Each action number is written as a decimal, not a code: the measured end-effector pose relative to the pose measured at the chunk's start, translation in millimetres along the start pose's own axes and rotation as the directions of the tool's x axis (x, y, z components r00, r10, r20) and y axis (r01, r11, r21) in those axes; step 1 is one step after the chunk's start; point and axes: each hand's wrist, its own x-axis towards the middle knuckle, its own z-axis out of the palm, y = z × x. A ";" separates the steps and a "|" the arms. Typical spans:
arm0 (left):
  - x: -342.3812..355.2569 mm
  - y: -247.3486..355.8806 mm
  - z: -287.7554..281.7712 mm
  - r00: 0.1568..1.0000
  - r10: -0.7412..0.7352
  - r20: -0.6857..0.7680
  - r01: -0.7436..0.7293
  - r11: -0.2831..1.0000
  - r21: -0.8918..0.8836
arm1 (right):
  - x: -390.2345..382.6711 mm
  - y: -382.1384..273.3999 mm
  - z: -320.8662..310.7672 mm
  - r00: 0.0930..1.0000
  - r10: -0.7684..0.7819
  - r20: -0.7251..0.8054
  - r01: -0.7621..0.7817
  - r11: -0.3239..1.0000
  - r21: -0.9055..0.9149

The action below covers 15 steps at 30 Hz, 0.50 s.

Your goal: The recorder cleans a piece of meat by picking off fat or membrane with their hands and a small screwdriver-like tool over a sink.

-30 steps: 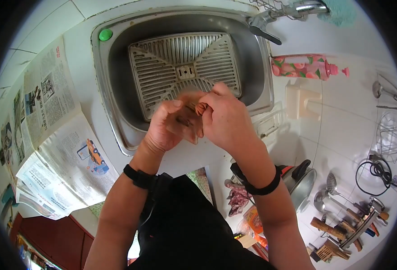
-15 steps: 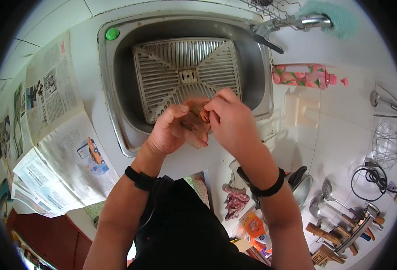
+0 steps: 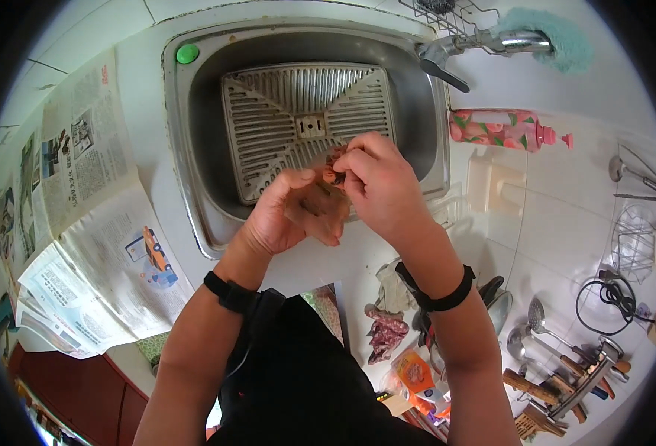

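Observation:
Over the front of the sink, my left hand (image 3: 272, 219) is curled, palm up, around a thin see-through thing (image 3: 317, 210) that looks like plastic, with a dark brown patch showing in it. Just above it, my right hand (image 3: 380, 182) pinches a small crinkled reddish-brown piece (image 3: 333, 175), whose kind I cannot make out. The two hands almost touch. Beneath them a slotted metal tray (image 3: 257, 123) with a square centre lies in the steel sink (image 3: 423, 97). My fingers hide its near edge in part.
A tap (image 3: 484, 41) and a pink bottle (image 3: 495, 128) are to the right of the sink. Newspaper (image 3: 97, 223) covers the left counter. A green round object (image 3: 187, 53) sits on the sink's corner. Cloths (image 3: 387, 334), an orange packet (image 3: 415, 372) and a knife rack (image 3: 588, 379) are at lower right.
My right hand has shifted slightly up, lifting the reddish-brown piece a little away from the see-through thing. My left hand stays in nearly the same place.

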 end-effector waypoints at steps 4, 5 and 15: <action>-0.7 -2.0 -4.9 0.997 0.082 -0.004 -0.082 0.996 -0.030 | -9.5 -6.1 -1.7 0.997 0.043 0.066 -0.034 0.990 -0.136; -2.3 -1.7 -4.4 0.994 0.099 -0.039 -0.100 0.994 -0.038 | -13.6 -9.7 -1.1 0.987 0.126 0.099 -0.112 0.984 -0.137; 0.5 -15.1 -4.6 0.953 0.274 -0.130 -0.271 0.962 0.040 | -24.2 -50.5 24.4 0.888 0.453 0.080 -0.449 0.891 -0.066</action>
